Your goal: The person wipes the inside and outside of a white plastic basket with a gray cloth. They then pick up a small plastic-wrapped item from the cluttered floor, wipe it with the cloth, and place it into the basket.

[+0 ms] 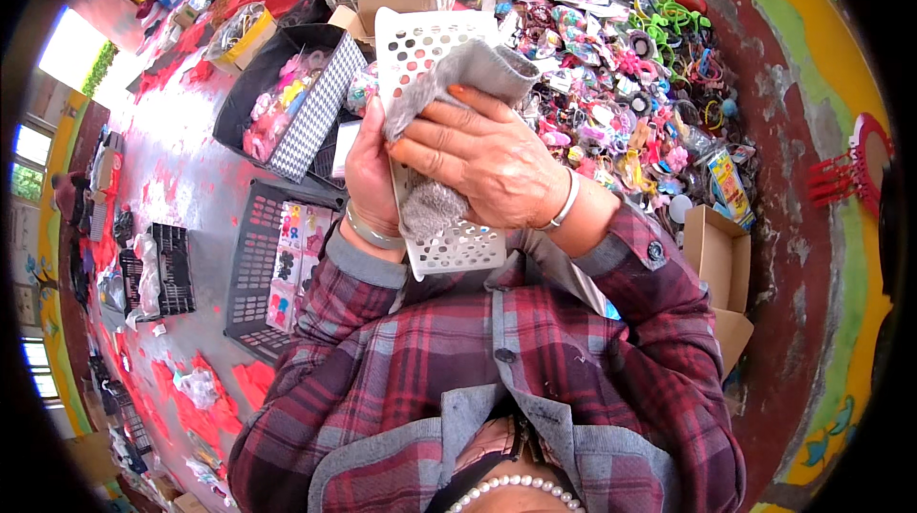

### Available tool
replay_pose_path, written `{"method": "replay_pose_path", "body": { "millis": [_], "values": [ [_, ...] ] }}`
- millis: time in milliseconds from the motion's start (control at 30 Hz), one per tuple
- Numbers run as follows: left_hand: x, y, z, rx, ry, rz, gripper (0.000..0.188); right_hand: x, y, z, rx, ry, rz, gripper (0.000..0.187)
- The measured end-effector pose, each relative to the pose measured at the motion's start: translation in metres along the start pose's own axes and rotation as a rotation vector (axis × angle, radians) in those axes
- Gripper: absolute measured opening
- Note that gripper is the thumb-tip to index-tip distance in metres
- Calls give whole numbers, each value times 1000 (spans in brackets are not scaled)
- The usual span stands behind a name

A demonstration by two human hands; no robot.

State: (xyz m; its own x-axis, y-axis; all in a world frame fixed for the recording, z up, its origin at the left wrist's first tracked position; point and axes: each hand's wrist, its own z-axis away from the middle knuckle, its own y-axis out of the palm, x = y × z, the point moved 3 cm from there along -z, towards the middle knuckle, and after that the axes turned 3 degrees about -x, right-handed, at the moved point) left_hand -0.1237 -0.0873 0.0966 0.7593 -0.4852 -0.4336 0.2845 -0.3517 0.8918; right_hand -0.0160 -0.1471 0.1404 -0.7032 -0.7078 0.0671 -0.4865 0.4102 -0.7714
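A white plastic basket (457,253) with round holes is held up in front of my chest, its long side running away from me. My left hand (371,179) grips its left edge, the thumb showing along the rim. Across the basket lies a grey cloth (489,72), bunched up, with one end hanging toward me. My right hand (487,164) presses the cloth against the basket, its fingers pointing left over the fabric. Part of the basket is hidden behind the cloth and my right hand.
A large heap of colourful hair accessories (621,117) spreads beyond my right hand. On the left stand a houndstooth-sided box (320,117) and a black plastic crate (250,269) with carded items. An open cardboard box (721,245) sits at the right, near the wall.
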Motion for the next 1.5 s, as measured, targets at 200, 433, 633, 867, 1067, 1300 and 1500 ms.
{"method": "replay_pose_path", "body": {
  "millis": [200,433,633,867,1067,1300,1500],
  "values": [
    [14,-17,7,3,-144,158,42,-38,0,-13,-173,182,151,58],
    [-1,-37,1,-155,-30,-52,47,-8,36,6,51,111,-201,59],
    [-30,-59,6,-145,51,-13,55,51,48,60,361,34,-388,48],
    [-17,-78,23,-69,-23,103,43,-1,52,17,139,136,-290,78],
    [-9,-131,38,-265,-82,102,36,-78,121,31,-170,417,-381,56],
    [-11,-160,50,-363,-52,89,45,-10,151,82,48,632,-1097,60],
    [-7,-148,59,-217,-90,177,45,14,112,39,220,149,-545,92]
  ]
}}
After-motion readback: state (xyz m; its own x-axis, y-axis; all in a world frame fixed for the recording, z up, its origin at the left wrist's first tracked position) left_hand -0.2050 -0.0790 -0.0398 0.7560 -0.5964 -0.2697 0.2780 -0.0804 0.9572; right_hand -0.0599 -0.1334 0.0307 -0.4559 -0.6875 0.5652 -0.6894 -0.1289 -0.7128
